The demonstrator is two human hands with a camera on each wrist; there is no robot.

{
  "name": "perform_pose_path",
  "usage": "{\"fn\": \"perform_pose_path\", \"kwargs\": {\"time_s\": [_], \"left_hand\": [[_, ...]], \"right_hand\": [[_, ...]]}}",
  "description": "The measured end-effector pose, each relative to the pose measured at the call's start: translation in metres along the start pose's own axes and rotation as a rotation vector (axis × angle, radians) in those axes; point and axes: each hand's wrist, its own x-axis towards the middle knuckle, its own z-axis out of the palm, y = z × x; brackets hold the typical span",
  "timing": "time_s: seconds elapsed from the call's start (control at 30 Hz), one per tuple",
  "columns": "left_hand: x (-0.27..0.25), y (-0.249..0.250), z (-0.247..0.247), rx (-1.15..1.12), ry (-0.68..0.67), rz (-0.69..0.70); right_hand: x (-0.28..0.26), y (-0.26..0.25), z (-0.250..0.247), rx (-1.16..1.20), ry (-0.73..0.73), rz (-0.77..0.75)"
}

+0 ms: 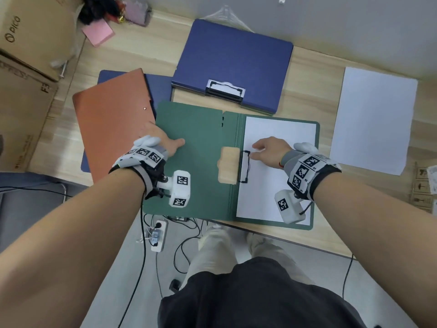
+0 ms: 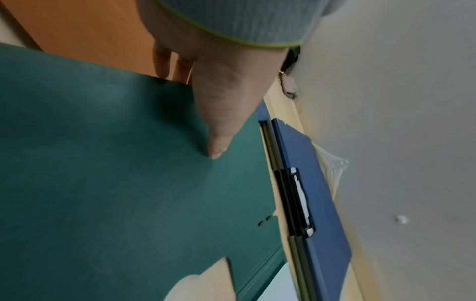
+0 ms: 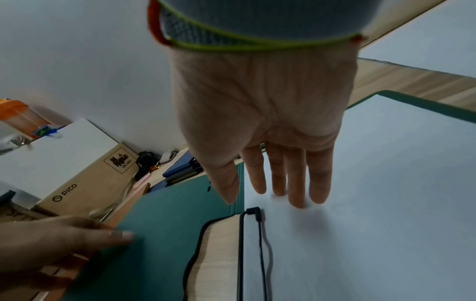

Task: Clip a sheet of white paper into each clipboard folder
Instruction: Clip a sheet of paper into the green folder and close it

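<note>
A green clipboard folder [image 1: 196, 143] lies open at the middle of the table. Its right board carries a white sheet [image 1: 272, 185] with one edge under the black wire clip [image 1: 244, 166]. My left hand [image 1: 169, 144] pinches the outer edge of the left cover [image 2: 103, 183], thumb [image 2: 216, 142] on top and fingers below. My right hand [image 1: 260, 150] rests flat on the clipped sheet [image 3: 373, 203] just beyond the clip [image 3: 251, 244], its fingers [image 3: 296, 183] straight. The left hand [image 3: 64, 240] also shows in the right wrist view, on the cover's edge.
An open blue folder [image 1: 234, 62] with its own clip [image 1: 224, 91] lies behind. A closed orange folder [image 1: 113, 119] sits at the left on another blue one [image 1: 113, 75]. Loose white paper [image 1: 371, 119] lies at the right. Cardboard boxes [image 1: 23, 67] stand at the left.
</note>
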Motion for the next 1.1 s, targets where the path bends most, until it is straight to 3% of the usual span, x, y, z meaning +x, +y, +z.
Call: {"fn": "perform_pose_path", "kwargs": {"time_s": [0.13,0.23,0.4,0.5,0.6,0.7,0.87,0.97,1.1], "left_hand": [[0.004,0.007,-0.027,-0.12,0.021,0.133],[-0.002,0.022,-0.05,-0.075,0.048,0.274],[-0.061,0.073,-0.094,-0.061,0.048,0.61],[-0.093,0.104,-0.088,-0.11,-0.057,0.782],[-0.106,0.13,-0.061,-0.09,-0.066,0.884],[-0.112,0.152,-0.022,0.036,-0.106,0.822],[-0.087,0.143,0.037,0.177,-0.306,0.562],[-0.092,0.135,0.06,0.116,-0.418,0.479],[-0.094,0.13,0.077,-0.036,-0.413,0.373]], "right_hand": [[-0.003,-0.002,-0.004,-0.009,-0.02,-0.001],[-0.006,-0.001,-0.008,0.023,-0.107,-0.018],[-0.029,-0.001,-0.035,0.397,-0.148,-0.078],[-0.053,0.006,-0.063,0.574,-0.138,-0.132],[-0.078,0.023,-0.086,0.723,-0.123,-0.154],[-0.097,0.058,-0.099,0.796,-0.069,-0.121],[-0.081,0.103,-0.079,0.746,0.1,0.013],[-0.063,0.13,-0.055,0.708,0.146,0.153],[-0.049,0.145,-0.028,0.502,0.139,0.296]]}}
